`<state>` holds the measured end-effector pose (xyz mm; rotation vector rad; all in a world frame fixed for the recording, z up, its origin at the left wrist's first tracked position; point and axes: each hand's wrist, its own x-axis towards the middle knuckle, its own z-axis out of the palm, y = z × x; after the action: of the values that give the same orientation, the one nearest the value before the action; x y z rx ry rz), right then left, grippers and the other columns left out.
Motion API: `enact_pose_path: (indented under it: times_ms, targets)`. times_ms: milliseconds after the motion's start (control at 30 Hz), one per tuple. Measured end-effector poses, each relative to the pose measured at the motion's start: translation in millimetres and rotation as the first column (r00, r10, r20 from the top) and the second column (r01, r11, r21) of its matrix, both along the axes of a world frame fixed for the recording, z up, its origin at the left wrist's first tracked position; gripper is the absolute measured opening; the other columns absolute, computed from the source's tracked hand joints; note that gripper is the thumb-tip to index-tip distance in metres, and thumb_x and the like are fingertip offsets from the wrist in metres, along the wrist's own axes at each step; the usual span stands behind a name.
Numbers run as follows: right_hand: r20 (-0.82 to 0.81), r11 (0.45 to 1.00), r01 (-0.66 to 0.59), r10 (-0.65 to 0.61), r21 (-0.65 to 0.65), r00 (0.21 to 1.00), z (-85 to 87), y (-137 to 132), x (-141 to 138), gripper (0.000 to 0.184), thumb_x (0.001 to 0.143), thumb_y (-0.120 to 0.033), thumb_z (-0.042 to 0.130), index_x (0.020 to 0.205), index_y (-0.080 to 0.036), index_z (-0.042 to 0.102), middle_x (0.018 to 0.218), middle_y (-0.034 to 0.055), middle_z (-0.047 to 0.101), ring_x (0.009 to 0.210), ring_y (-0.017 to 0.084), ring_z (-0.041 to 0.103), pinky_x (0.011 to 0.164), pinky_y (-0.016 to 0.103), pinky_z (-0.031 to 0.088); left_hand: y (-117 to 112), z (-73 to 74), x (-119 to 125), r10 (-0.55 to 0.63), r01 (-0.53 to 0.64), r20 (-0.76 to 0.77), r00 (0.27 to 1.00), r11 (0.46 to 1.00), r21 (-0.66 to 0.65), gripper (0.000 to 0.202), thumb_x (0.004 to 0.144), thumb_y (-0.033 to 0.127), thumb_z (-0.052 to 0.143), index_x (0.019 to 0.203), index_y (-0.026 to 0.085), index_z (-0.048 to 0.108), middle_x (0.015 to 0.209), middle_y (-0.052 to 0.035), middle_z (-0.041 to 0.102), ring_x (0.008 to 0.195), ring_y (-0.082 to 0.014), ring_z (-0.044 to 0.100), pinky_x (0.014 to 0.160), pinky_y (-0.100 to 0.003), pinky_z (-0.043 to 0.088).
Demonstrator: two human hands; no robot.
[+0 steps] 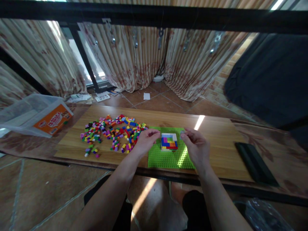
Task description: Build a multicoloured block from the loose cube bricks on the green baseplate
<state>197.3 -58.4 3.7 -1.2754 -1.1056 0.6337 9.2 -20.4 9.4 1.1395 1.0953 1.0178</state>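
Observation:
A green studded baseplate (160,160) lies on the wooden board, and on it stands a small square block build (168,142) of blue, white, red, yellow, orange and purple bricks. At its left side is my left hand (147,140), its fingers closed together; whatever they hold, if anything, is hidden. My right hand (197,147) is to the right of the build, over the plate. Between its thumb and fingertips it pinches a small greyish toy brick (182,132). Neither hand clearly touches the build.
Many loose coloured bricks (115,131) spread over the wooden board (216,128) left of the plate. A clear plastic bin (26,106) with an orange label stands at far left. A dark flat object (256,163) lies at right. A black bar (154,16) crosses above.

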Motion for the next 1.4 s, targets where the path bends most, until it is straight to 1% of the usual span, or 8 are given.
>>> enact_pose_path:
  times_ms: [233,400,567,700,867,1000,1200,1400]
  targets:
    - [0.519,0.994,-0.110,0.098,-0.008,0.849,2.6,-4,-13,0.017,0.085,-0.034,0.063,0.096,-0.025,0.072,0.090,0.0039,0.070,0.079,0.019,0.063,0.076,0.036,0.053,-2,-3.6,5,-0.034,0.038,-0.098,0.995,0.999,0.030,0.014,0.073,0.025,0.065,0.079,0.013,0.068,0.056,0.0045,0.055,0.049,-0.0071,0.043,0.052,-0.022,0.034]
    - [0.685,0.976,-0.215,0.138,0.029,0.716,-2.8,2,-19,0.018,0.089,-0.029,0.059,0.100,-0.026,0.074,0.098,0.0060,0.070,0.095,0.023,0.060,0.087,0.040,0.050,0,-9.9,5,-0.018,0.027,-0.123,0.992,0.997,0.069,0.010,0.074,0.022,0.064,0.078,0.014,0.069,0.063,0.0017,0.061,0.057,-0.0096,0.050,0.058,-0.023,0.040]
    - [0.745,0.976,-0.213,0.109,0.045,0.658,-7.5,6,-20,0.019,0.090,-0.027,0.057,0.096,-0.026,0.075,0.096,0.0066,0.069,0.094,0.024,0.057,0.086,0.041,0.050,1,-17.1,5,-0.025,0.041,-0.145,0.989,0.993,0.109,0.010,0.076,0.020,0.064,0.079,0.014,0.069,0.065,0.0001,0.063,0.063,-0.0117,0.055,0.063,-0.024,0.044]
    - [0.723,0.982,-0.185,0.094,0.047,0.685,-5.1,4,-18,0.018,0.087,-0.026,0.058,0.094,-0.027,0.075,0.095,0.0057,0.069,0.094,0.024,0.059,0.086,0.041,0.050,2,-19.3,5,0.013,0.035,-0.242,0.970,0.981,0.191,0.009,0.076,0.018,0.062,0.080,0.014,0.069,0.071,-0.0022,0.067,0.069,-0.0139,0.059,0.068,-0.026,0.046]
    - [0.585,0.996,-0.034,-0.018,0.078,0.811,-3.2,3,-12,0.018,0.083,-0.027,0.059,0.091,-0.024,0.075,0.094,0.0066,0.070,0.091,0.023,0.063,0.086,0.041,0.051,-4,-10.9,4,0.052,0.080,-0.382,0.923,0.943,0.322,0.013,0.080,0.018,0.057,0.076,0.016,0.069,0.076,-0.0037,0.070,0.074,-0.0162,0.062,0.072,-0.028,0.046]
    - [0.403,0.993,0.089,-0.051,-0.076,0.914,-10.1,7,-5,0.024,0.082,-0.034,0.058,0.091,-0.020,0.074,0.088,0.0073,0.073,0.074,0.020,0.065,0.072,0.037,0.054,-13,-4.4,7,0.047,0.145,-0.495,0.867,0.929,0.342,0.013,0.081,0.019,0.057,0.077,0.018,0.069,0.077,-0.0027,0.070,0.073,-0.0166,0.062,0.071,-0.027,0.045]
    - [0.290,0.980,0.060,-0.003,-0.188,0.957,-19.4,10,-2,0.030,0.079,-0.040,0.060,0.090,-0.017,0.075,0.088,0.0088,0.075,0.075,0.021,0.068,0.071,0.035,0.055,-18,-5.7,16,0.098,0.165,-0.580,0.808,0.909,0.383,0.011,0.082,0.022,0.058,0.078,0.018,0.067,0.073,-0.0023,0.067,0.069,-0.0160,0.058,0.066,-0.027,0.040]
    - [0.205,0.973,0.039,0.009,-0.229,0.979,-16.8,10,-5,0.035,0.076,-0.046,0.064,0.091,-0.015,0.075,0.085,0.0092,0.075,0.073,0.020,0.069,0.066,0.033,0.056,-19,-8.8,19,0.131,0.152,-0.565,0.815,0.892,0.426,0.010,0.082,0.023,0.059,0.075,0.019,0.065,0.069,-0.0018,0.063,0.065,-0.0153,0.054,0.063,-0.027,0.036]
